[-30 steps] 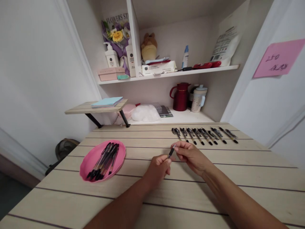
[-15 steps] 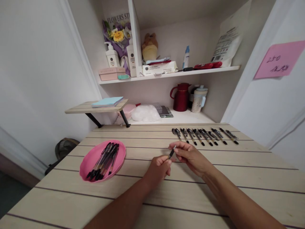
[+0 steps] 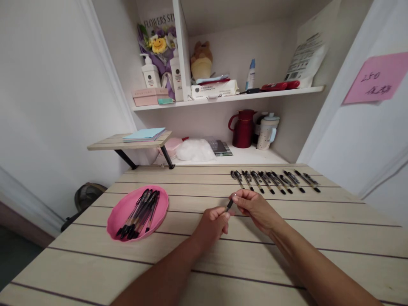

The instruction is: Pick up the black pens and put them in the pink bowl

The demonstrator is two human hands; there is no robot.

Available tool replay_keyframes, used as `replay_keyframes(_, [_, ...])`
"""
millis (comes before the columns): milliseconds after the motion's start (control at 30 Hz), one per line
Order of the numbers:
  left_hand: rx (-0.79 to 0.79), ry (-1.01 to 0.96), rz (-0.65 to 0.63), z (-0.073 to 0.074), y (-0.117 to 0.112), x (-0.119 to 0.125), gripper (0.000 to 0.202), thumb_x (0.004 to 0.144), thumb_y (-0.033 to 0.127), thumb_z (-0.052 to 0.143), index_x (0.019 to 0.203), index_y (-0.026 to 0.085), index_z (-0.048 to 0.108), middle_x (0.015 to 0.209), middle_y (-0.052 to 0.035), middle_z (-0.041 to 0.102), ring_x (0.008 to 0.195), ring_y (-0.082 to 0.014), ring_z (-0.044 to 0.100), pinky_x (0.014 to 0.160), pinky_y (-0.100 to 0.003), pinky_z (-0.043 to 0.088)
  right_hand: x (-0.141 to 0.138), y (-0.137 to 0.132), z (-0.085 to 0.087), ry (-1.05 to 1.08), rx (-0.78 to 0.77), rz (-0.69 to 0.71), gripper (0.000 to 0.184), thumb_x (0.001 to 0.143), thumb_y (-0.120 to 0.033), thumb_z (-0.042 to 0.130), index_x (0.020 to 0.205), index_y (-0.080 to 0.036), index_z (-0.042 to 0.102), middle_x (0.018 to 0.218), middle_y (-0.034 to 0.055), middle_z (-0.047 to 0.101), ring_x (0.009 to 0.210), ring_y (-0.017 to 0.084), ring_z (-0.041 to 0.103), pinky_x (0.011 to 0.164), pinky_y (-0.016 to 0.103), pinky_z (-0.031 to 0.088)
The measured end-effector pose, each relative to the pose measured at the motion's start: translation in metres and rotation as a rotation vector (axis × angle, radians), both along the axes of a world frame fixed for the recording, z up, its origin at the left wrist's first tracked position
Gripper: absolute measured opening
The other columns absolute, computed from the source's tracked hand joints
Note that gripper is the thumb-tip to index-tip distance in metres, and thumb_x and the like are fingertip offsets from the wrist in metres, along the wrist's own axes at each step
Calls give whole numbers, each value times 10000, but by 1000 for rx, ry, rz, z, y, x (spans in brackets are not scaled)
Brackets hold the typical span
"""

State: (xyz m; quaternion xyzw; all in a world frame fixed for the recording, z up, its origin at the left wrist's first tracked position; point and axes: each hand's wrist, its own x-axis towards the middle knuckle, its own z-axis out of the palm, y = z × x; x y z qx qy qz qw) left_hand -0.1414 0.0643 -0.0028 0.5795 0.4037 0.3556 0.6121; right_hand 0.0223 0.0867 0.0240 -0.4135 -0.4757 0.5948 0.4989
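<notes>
My left hand is closed around a pen, whose dark grip section points up and to the right out of the fist. The thumb and fingertips of my right hand pinch the pen's tip end and mostly cover it. Most of the barrel is hidden inside my left hand. Beyond my right hand, several black pens and pen parts lie in a slanted row on the table. On the left, a pink scalloped tray holds a pile of several more pens.
The slatted wooden table runs back to a white shelf unit. A small raised stand with blue paper is at the back left. A red thermos jug and a pale tumbler stand behind the table.
My right fingertips have closed over the pen's silvery tip, which showed before. My left hand stays in place, and the view has shifted slightly.
</notes>
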Motion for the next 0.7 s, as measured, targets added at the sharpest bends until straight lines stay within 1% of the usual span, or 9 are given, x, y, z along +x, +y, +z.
replay_keyframes(133, [-8, -5, -10, 0, 1, 0, 340, 782, 390, 477, 967, 125, 583, 465, 65, 451, 332, -33, 261, 370, -180, 182, 3, 2, 0, 36, -11, 49, 331, 597, -391, 725, 830, -175, 636, 581, -29, 531, 450, 46, 333, 417, 199, 212])
replay_keyframes(333, [-36, -29, 18, -5, 1, 2, 336, 781, 388, 471, 951, 124, 590, 454, 65, 443, 317, -27, 247, 357, -177, 160, 1, 3, -8, -15, -33, -4, 288, 586, -391, 736, 720, -167, 614, 513, -55, 468, 433, 39, 342, 424, 188, 227])
replay_keyframes(400, [-56, -59, 39, -6, 1, 3, 338, 772, 387, 481, 950, 119, 587, 449, 67, 436, 313, -24, 236, 353, -177, 146, 2, 7, -8, -45, -21, 29, 290, 595, -401, 726, 719, -167, 608, 536, -48, 490, 436, 39, 355, 428, 187, 244])
replay_keyframes(467, [-92, -112, 66, -5, 2, 4, 355, 759, 400, 495, 956, 116, 579, 451, 72, 429, 309, -20, 216, 347, -178, 129, 6, 18, -3, -126, 30, 106, 293, 620, -403, 701, 778, -170, 620, 617, -21, 556, 462, 50, 398, 436, 191, 274])
replay_keyframes(533, [-135, -170, 96, -5, 3, 4, 377, 745, 419, 512, 963, 116, 568, 460, 78, 422, 307, -13, 189, 344, -179, 109, 13, 39, 4, -312, 102, 112, 287, 676, -393, 639, 862, -175, 627, 749, 17, 623, 506, 70, 461, 452, 199, 313])
replay_keyframes(567, [-153, -193, 112, -5, 5, 4, 385, 739, 428, 518, 963, 118, 563, 466, 81, 420, 307, -10, 179, 344, -179, 99, 17, 52, 8, -454, 127, 37, 270, 716, -387, 584, 875, -173, 627, 788, 32, 642, 517, 80, 487, 458, 204, 331])
replay_keyframes(600, [-167, -212, 127, -5, 6, 4, 388, 736, 433, 523, 961, 119, 560, 471, 82, 418, 308, -7, 173, 345, -178, 93, 20, 67, 12, -663, 127, -90, 258, 753, -379, 523, 838, -161, 633, 757, 42, 651, 513, 95, 505, 456, 213, 342])
replay_keyframes(667, [-182, -239, 152, -5, 9, 3, 381, 735, 430, 525, 955, 121, 555, 475, 83, 415, 309, -5, 172, 348, -177, 85, 23, 96, 17, -1189, 145, -270, 264, 784, -338, 457, 782, -164, 656, 720, 55, 665, 610, 143, 581, 527, 226, 398])
replay_keyframes(700, [-185, -251, 162, -6, 11, 2, 374, 737, 424, 525, 954, 121, 554, 474, 83, 414, 308, -5, 173, 348, -178, 83, 23, 108, 19, -1267, 147, -298, 244, 767, -311, 479, 771, -155, 667, 750, 80, 674, 704, 181, 607, 585, 243, 416])
